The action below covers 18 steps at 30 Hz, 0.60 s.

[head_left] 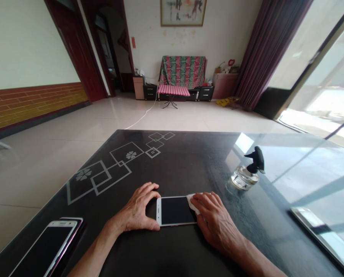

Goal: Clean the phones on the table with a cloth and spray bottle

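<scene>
Phone: A flat white phone with a dark glass screen (174,211) is lying face up at the lower middle of the frame, long side going left to right, on a shiny black table with grey square shapes (189,165).
Cloth: A small, thin white cloth (192,204) is sitting on the phone's right end, mostly hiding under my fingers. I can't tell if it is wet.
Doing it well: I think I should be pressing softly and evenly, with the cloth lying flat between my fingertips and the glass. Holding the other end firmly should be stopping the phone from sliding.
Left hand: My left hand (134,209) is making a wide C. My thumb and pointing finger are holding the two corners at the phone's left end.
Right hand: My right hand (218,219) is closing over the cloth, fingers bent and close together. I can't see how tight it is.
Spray bottle: A clear, round bottle with a black spray top (245,179) is standing right of the middle.
Other phone: Another white phone with a dark screen (42,250) is resting at the lower left.
</scene>
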### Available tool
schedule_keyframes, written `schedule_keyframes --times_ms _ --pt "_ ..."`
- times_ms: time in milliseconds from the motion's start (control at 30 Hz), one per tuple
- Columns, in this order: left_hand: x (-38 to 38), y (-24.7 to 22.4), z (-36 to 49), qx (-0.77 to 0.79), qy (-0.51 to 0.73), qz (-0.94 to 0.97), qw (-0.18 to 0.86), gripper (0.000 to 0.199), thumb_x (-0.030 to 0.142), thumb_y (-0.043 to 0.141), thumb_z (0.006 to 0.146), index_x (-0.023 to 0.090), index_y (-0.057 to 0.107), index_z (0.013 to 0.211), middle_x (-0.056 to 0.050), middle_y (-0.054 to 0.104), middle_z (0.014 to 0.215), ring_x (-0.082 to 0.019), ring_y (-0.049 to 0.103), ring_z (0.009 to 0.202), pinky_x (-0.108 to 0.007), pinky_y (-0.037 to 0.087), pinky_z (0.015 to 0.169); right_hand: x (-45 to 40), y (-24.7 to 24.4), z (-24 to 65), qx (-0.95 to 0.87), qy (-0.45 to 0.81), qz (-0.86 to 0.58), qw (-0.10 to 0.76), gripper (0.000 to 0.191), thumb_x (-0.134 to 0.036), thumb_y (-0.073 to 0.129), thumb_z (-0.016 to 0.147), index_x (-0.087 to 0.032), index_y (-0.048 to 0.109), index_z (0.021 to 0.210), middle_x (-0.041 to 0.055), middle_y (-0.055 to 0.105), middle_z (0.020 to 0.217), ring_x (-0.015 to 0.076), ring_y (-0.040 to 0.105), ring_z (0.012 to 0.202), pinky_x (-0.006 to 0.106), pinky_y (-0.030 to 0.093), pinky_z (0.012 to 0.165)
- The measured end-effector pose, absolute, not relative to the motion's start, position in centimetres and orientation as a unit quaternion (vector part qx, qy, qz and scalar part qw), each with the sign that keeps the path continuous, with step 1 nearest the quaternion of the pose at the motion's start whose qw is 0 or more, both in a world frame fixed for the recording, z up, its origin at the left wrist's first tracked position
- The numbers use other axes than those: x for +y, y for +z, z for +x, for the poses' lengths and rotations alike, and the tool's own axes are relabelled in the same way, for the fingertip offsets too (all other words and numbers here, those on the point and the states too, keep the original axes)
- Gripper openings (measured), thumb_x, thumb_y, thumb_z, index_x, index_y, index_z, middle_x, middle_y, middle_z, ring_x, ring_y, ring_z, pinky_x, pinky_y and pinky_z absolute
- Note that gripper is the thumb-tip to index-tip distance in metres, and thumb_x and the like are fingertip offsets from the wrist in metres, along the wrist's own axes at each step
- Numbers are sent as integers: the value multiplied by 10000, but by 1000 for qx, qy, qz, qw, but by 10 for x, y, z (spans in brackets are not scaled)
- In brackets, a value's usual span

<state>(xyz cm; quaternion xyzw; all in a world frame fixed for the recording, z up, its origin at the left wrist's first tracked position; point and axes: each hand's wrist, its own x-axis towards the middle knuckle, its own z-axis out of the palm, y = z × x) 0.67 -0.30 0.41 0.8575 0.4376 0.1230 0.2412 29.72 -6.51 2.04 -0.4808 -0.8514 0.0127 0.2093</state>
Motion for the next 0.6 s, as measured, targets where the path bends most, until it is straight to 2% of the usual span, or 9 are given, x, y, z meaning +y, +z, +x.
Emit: schedule_keyframes --times_ms 333,600 --pt "-2 -2 6 432 149 855 244 824 497 851 466 256 534 1187 -86 373 1458 -359 214 1394 -490 244 1123 -55 28 254 -869 64 -441 212 369 -106 482 821 -221 568 1161 78 588 1091 235 501 1020 461 321 1007" --pt "-2 -4 7 437 159 849 250 809 470 875 420 240 543 1120 -88 379 1454 -351 227 1388 -477 236 1124 -50 30 223 -887 100 -404 202 324 -101 496 794 -212 583 1086 65 571 1082 230 478 1017 468 298 1022"
